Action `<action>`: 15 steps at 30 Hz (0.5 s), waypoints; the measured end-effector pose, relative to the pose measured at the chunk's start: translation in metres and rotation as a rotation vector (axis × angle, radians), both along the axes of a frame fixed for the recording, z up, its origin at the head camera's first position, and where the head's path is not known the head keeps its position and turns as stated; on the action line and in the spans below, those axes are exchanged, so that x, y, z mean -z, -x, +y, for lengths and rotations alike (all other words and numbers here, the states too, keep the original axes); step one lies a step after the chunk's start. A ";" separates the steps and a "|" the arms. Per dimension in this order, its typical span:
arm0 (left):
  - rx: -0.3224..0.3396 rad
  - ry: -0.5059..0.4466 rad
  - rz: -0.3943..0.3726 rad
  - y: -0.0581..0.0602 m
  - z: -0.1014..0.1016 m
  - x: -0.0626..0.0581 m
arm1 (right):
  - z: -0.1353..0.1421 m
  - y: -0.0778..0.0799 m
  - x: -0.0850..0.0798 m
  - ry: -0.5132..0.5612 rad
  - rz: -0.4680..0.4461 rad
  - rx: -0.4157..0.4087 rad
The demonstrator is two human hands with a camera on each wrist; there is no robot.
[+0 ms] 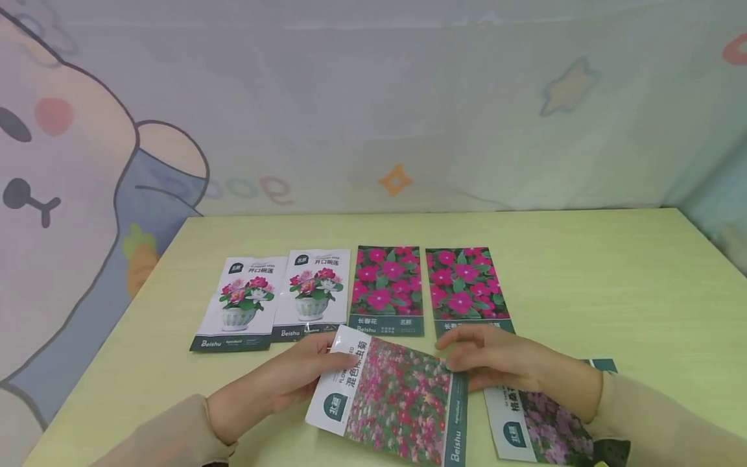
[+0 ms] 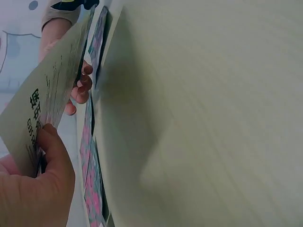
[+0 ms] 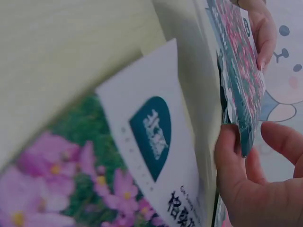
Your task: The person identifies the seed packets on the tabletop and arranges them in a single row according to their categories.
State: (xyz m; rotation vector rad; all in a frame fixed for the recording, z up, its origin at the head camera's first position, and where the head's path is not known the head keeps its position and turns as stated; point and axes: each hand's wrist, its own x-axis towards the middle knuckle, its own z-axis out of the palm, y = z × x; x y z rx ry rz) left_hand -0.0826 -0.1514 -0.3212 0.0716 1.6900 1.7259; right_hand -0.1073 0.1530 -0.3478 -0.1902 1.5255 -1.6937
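Both hands hold up a flower seed packet [image 1: 397, 395] with a white header and a photo of pink and red blooms, tilted sideways above the table. My left hand [image 1: 280, 370] grips its white end, thumb on the printed front. At the green end, my right hand [image 1: 502, 357] has its fingers and thumb on either side of the edge, one finger raised off it in the right wrist view. The packet's pale, printed back [image 2: 52, 90] faces the left wrist camera. Under my right forearm lies a packet with purple-pink flowers [image 1: 554, 428], partly covered.
Two white packets with potted flowers [image 1: 242, 305] lie side by side at the back left of the yellow table [image 1: 583, 279]. To their right are two magenta-flower packets [image 1: 388, 285] [image 1: 463, 285]. A cartoon-printed curtain [image 1: 350, 110] hangs behind the table.
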 end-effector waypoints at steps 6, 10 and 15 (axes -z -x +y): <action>0.007 -0.009 0.012 0.012 0.012 0.002 | -0.010 0.005 -0.003 -0.030 0.096 -0.068; -0.009 0.031 0.028 0.020 0.017 0.001 | -0.013 0.006 -0.006 -0.076 0.129 -0.062; 0.010 0.054 0.055 0.033 0.028 -0.004 | -0.017 0.010 -0.015 -0.115 0.173 -0.077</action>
